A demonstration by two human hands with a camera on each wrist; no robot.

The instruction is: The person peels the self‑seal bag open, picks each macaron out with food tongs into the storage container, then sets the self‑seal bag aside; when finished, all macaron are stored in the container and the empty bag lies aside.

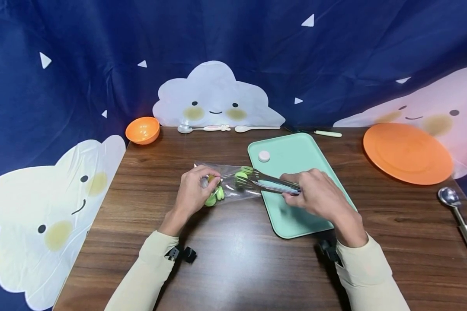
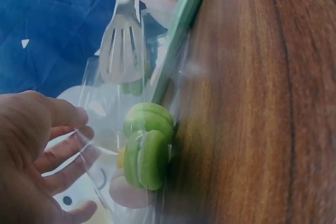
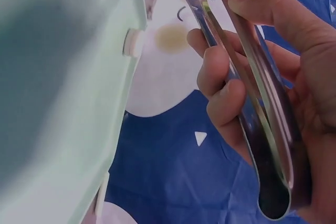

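From the head view, the left hand [image 1: 194, 190] pinches the near end of a clear plastic bag [image 1: 229, 183] lying on the wooden tabletop [image 1: 233, 259], just left of a mint-green cutting board [image 1: 295, 216]. Green macarons [image 1: 215, 195] sit inside the bag by the left fingers, partly covered by them; their number is hard to make out. The right hand [image 1: 315, 194] is curled round steel tongs [image 1: 274, 185], whose slotted tips reach into the bag's open end at another green piece [image 1: 241, 175]; whether the tips actually clamp it cannot be told. Along the back edge lie an orange bowl [image 1: 142, 129], two spoons [image 1: 206, 128] and a white-handled utensil [image 1: 327, 133] whose head is hidden. An orange plate [image 1: 407, 152] lies at the right, and a metal scoop [image 1: 461, 222] is cut off by the frame edge.

In the left wrist view, the fingers [image 2: 63, 156] hold the bag's film [image 2: 100, 145], seen through glare. Two green macarons [image 2: 148, 150] stand on edge against the tabletop [image 2: 252, 103]. The slotted tong head [image 2: 122, 51] hangs above them, apart from them.

In the right wrist view, the fingers [image 3: 226, 93] and thumb wrap both tong arms [image 3: 262, 129], pressing them near together. The tips run out of frame, and the board [image 3: 58, 93] is blurred.
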